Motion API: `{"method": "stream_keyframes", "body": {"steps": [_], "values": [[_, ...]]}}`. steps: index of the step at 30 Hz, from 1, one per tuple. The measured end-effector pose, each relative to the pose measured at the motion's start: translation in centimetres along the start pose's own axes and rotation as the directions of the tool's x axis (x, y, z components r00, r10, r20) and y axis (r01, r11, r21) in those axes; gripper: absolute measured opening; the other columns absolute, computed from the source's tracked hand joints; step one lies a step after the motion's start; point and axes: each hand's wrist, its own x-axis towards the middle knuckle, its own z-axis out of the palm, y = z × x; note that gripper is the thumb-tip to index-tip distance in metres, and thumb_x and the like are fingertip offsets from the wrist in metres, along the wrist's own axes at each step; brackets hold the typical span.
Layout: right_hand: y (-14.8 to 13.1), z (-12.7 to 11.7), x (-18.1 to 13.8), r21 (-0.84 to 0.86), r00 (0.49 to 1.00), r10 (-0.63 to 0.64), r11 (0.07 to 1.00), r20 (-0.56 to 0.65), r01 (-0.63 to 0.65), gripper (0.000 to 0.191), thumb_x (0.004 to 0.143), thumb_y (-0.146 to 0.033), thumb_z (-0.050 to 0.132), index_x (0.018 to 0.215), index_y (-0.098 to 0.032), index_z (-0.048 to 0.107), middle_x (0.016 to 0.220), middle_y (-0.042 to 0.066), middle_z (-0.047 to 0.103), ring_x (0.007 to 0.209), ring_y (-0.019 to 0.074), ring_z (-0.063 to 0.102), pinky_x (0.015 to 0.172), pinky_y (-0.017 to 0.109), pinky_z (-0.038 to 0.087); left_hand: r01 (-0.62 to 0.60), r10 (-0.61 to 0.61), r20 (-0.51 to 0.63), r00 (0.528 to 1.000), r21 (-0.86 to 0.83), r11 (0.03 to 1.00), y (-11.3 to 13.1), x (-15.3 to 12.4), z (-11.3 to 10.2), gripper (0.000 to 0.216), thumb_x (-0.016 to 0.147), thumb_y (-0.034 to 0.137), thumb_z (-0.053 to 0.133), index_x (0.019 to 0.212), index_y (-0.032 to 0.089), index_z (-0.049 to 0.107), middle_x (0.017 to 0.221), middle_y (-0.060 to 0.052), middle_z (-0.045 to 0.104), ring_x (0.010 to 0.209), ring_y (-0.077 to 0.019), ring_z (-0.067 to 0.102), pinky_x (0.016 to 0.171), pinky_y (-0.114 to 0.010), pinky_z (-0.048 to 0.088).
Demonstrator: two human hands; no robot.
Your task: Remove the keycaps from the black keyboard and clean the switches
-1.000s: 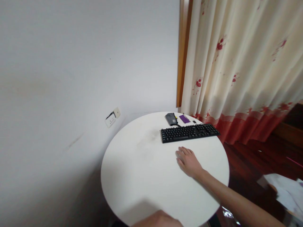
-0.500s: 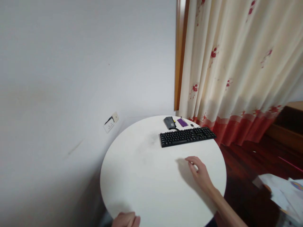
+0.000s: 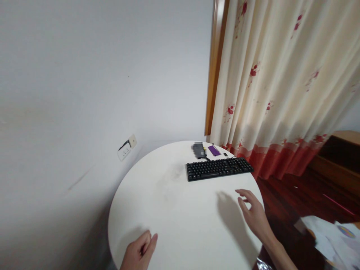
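My left hand (image 3: 140, 250) is over the near left part of the round white table (image 3: 180, 225). Its fingers are curled in, with the thumb along them, and a dark gap shows between; whether anything is inside is hidden. Over the right side of the table, my right hand (image 3: 253, 213) has thumb and fingers apart, holding nothing. Its shadow falls on the tabletop to its left. Beyond it lies a black keyboard (image 3: 219, 168), nearest to this hand but not touched.
Behind the keyboard lie a dark grey object (image 3: 199, 150), blurred by pixels, a flat purple piece (image 3: 214, 150) and a small black item (image 3: 225, 154). A wall socket (image 3: 124, 152) is at the left. A flowered curtain (image 3: 270, 86) hangs behind. White papers (image 3: 329, 236) lie low at right.
My left hand has come further into view, up over the table. My right hand has shifted right, and its thumb and fingers have spread apart. The view has shifted slightly.
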Motion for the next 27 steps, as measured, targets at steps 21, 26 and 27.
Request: {"method": "stream_keyframes", "body": {"steps": [21, 26, 27], "values": [[16.1, 0.2, 16.9, -0.357, 0.92, 0.364, 0.848, -0.145, -0.392, 0.063, 0.087, -0.049, 0.041, 0.128, -0.003, 0.056, 0.126, 0.025, 0.06, 0.122, 0.0329, 0.054, 0.102, 0.043, 0.041, 0.05, 0.029, 0.209, 0.977, -0.365, 0.93, 3.7, 19.3, 12.3, 0.074, 0.092, 0.065, 0.037, 0.15, 0.019, 0.033, 0.16, -0.009, 0.023, 0.148, -0.0244, 0.019, 0.121, -0.038, 0.018], [15.0, 0.9, 17.4, -0.32, 0.911, 0.379, 0.854, -0.161, -0.411, 0.058, 0.089, -0.047, 0.038, 0.119, -0.004, 0.063, 0.111, 0.024, 0.067, 0.105, 0.032, 0.063, 0.09, 0.04, 0.047, 0.024, 0.059, 0.208, 0.976, -0.376, 0.926, 5.1, 20.3, 14.8, 0.079, 0.093, 0.065, 0.032, 0.153, 0.015, 0.025, 0.161, -0.009, 0.02, 0.149, -0.0218, 0.016, 0.121, -0.034, 0.015], [14.8, 1.1, 17.3, -0.32, 0.907, 0.385, 0.848, -0.172, -0.421, 0.059, 0.09, -0.048, 0.037, 0.118, -0.003, 0.064, 0.11, 0.025, 0.067, 0.102, 0.0327, 0.064, 0.088, 0.041, 0.048, 0.028, 0.046, 0.198, 0.979, -0.354, 0.935, 5.2, 20.3, 15.3, 0.08, 0.092, 0.065, 0.032, 0.153, 0.013, 0.024, 0.161, -0.01, 0.018, 0.149, -0.0221, 0.014, 0.121, -0.034, 0.013]]}}
